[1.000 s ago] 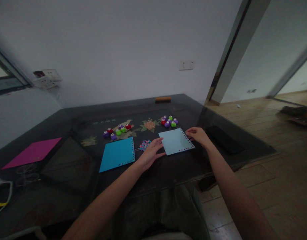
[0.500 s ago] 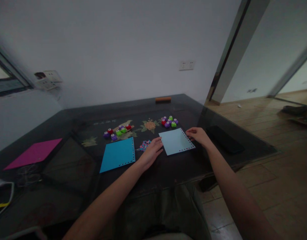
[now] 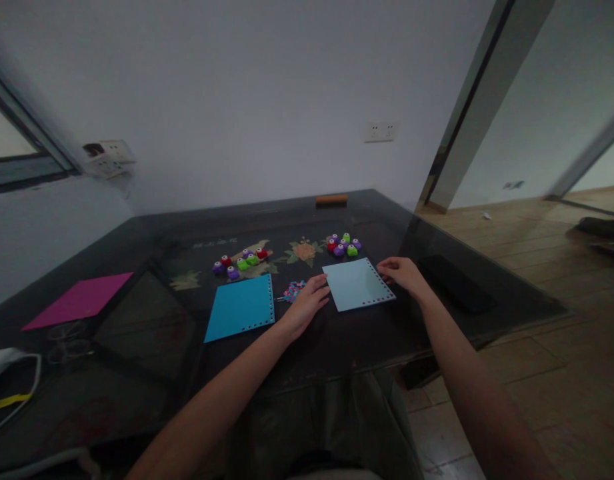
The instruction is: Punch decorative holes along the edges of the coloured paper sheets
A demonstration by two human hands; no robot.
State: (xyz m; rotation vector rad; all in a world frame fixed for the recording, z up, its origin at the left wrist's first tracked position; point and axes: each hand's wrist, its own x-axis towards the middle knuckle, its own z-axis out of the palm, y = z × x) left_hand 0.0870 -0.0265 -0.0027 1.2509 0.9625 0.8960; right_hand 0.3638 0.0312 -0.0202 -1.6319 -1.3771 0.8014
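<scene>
A light blue punched sheet (image 3: 357,285) lies flat on the dark table between my hands, with small holes along its right and near edges. My left hand (image 3: 309,303) rests beside its left edge, fingers stretched out and fingertips at the border. At the right edge, the bent thumb and fingers of my right hand (image 3: 401,275) close on the sheet's rim. A darker blue punched sheet (image 3: 241,308) lies to the left. Between the two sheets, partly behind my left hand, is a small pile of pink and blue pieces (image 3: 293,291).
Red, purple and green eye-topped pieces form a left cluster (image 3: 243,263) and a right cluster (image 3: 343,245) behind the sheets. A magenta sheet (image 3: 79,301) lies far left, near a white cable (image 3: 35,377). A black oblong object (image 3: 457,283) sits right; a brown cylinder (image 3: 331,199) is at the back.
The whole view has shifted slightly, so things appear a little farther right. Both hands stay at the light blue sheet's edges, with no clear movement of the sheet on the table.
</scene>
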